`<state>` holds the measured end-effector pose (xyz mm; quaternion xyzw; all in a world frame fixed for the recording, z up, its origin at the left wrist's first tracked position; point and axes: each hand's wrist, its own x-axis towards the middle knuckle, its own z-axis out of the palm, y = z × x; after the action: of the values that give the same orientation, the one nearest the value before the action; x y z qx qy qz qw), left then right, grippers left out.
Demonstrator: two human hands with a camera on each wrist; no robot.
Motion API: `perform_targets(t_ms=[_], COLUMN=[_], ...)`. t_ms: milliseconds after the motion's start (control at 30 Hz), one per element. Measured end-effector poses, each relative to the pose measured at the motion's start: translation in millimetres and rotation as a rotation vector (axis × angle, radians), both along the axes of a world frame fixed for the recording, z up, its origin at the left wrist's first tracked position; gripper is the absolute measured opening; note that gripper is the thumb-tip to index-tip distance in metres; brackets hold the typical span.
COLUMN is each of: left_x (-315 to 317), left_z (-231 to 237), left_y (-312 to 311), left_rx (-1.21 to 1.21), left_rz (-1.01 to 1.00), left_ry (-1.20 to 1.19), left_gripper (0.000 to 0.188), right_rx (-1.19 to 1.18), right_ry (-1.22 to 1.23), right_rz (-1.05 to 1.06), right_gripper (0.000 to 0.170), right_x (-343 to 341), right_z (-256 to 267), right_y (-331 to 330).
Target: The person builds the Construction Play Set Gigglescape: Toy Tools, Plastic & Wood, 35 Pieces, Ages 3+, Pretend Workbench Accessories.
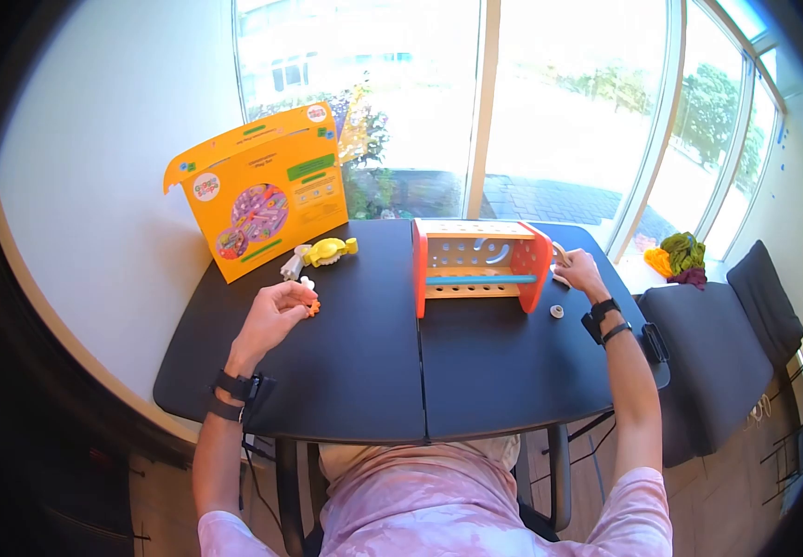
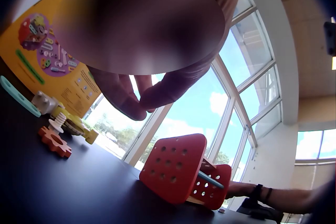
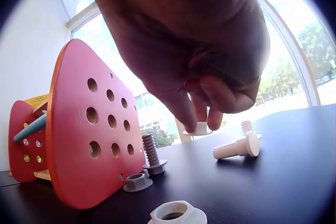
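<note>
Box (image 1: 257, 200), orange-yellow with printed artwork, stands upright at the far left of the counter (image 1: 327, 381). Beside its base lie a light blue strip (image 2: 20, 96), a grey-white piece (image 1: 294, 264) and a yellow piece (image 1: 330, 251). Slightly nearer, an orange gear (image 2: 54, 141) lies with a white screw (image 2: 58, 122) against it; whether the screw passes into the gear cannot be determined.

Left hand (image 1: 274, 317): positioned above the counter near the orange gear. Fingers are loosely curled and point downward; the grip is released, with no part visible between the fingertips.

Rack (image 1: 482, 269): located at the far middle of the counter. It has two red end panels with round holes, perforated light wooden boards and a blue rod (image 1: 482, 279) running between the panels.

A grey bolt (image 3: 151, 150) stands upright, head down, just beside the right red panel. A grey flanged nut (image 3: 137, 183) rests close to it. A larger white nut (image 3: 178, 214) rests on the near side of the right hand.

Right hand (image 1: 581, 273): right of the rack. The grip is grasping a small white part (image 3: 198, 128) between the fingertips, low over the counter. Farther right, a beige bolt (image 3: 236, 149) lies on its side, with a second pale bolt (image 3: 247, 128) just behind it.
</note>
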<state>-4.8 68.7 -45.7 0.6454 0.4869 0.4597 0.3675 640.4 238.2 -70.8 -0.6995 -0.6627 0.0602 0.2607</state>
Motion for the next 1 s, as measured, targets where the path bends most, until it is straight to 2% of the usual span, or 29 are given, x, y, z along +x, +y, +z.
perform_targets(t_ms=[233,533,833,1000], left_x=[-5,-5,-3,-3], left_z=[-5,-12,-11,-8], left_y=[-1,-3,-4,-6], left_rx=[-0.025,-0.071,-0.079,-0.101], left_rz=[-0.023,-0.055,-0.055,-0.056], left_ry=[0.075,0.094,0.112,0.124], left_gripper=[0.023,0.021,0.023,0.026], right_rx=[-0.125,-0.213,-0.211,-0.181], right_ry=[0.080,0.037,0.043,0.136], right_rz=[-0.005,-0.010,0.002,0.069], right_gripper=[0.025,0.029,0.029,0.029], right_x=[-6,-17,-8,-5], right_z=[2,10,3,9], right_y=[-6,-23,-23,-36])
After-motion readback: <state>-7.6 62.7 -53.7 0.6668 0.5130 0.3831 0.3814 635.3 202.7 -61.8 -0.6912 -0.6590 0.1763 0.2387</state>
